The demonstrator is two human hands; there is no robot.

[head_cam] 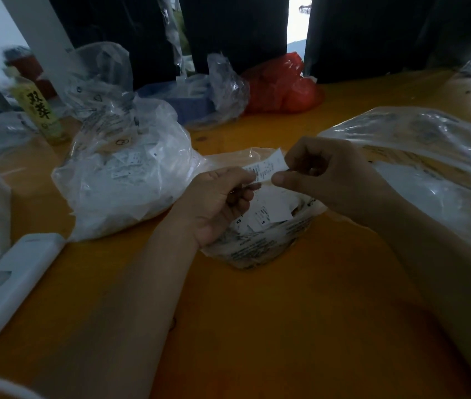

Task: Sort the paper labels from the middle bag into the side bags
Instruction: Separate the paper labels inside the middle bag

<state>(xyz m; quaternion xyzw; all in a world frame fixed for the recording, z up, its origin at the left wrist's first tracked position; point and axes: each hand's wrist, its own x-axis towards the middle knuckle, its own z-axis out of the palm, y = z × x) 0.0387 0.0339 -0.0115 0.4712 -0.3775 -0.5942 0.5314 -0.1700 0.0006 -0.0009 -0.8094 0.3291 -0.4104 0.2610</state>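
- The left hand (217,203) and the right hand (323,180) both pinch one paper label (266,167), the left at its lower-left end between thumb and forefinger, the right at its upper-right end.
- The label is held in the air just above the open mouth of the middle bag (260,243); its long axis runs from lower left to upper right, printed face toward the camera (the print is too small to read).
- Loose labels (266,214) lie in the middle bag below the hands, some marked S and XS.
- The left side bag (124,180) sits just beside the left hand, the right side bag (430,174) just beside the right wrist; each hand is the nearer one to its own side bag, so the coming move likely turns on which size is printed.
- Both forearms reach in from the near edge of the orange table (257,326), hands meeting in the middle with fingers curled.
- Farther out: a white device (12,286) at the left, a yellow bottle (38,110), a red bag (280,84) at the back.
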